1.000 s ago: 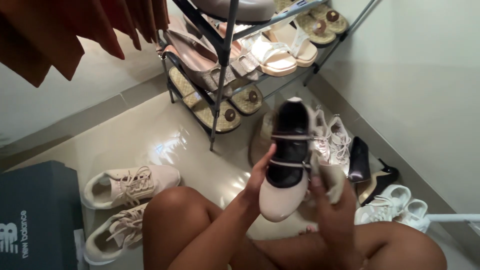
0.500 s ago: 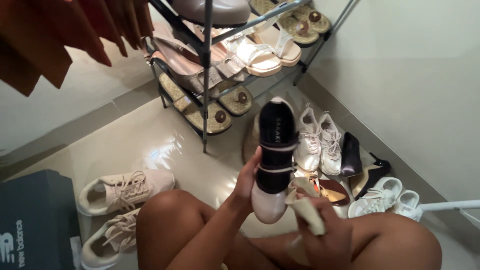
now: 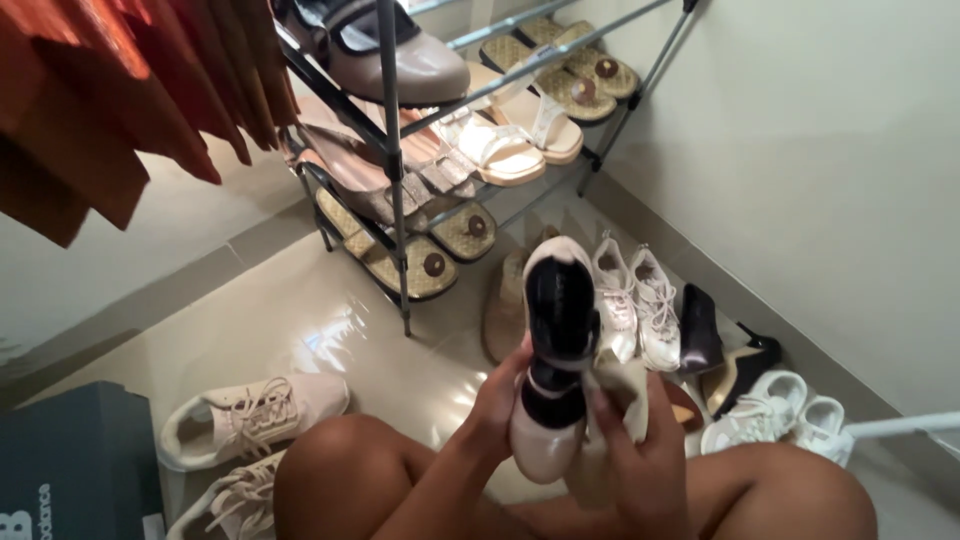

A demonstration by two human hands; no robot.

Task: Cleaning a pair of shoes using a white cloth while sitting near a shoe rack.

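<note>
Shoe: a cream shoe with a black lining (image 3: 553,370), held up above the person's bare knees, opening facing the camera, toe pointing down.
Left hand: the left hand (image 3: 495,405) is wrapped around the shoe's left edge, fingers clamped on it.
Right hand: the right hand (image 3: 640,450) presses a pale cloth (image 3: 622,392) against the shoe's right side, fingers closed on the cloth.
Rack: a metal shoe rack (image 3: 392,170) stands behind, loaded with sandals.
Floor: white sneakers (image 3: 637,305) and black heels (image 3: 700,330) lie along the wall; a beige sneaker (image 3: 250,415) lies to the left, beside a dark box (image 3: 75,465).
</note>
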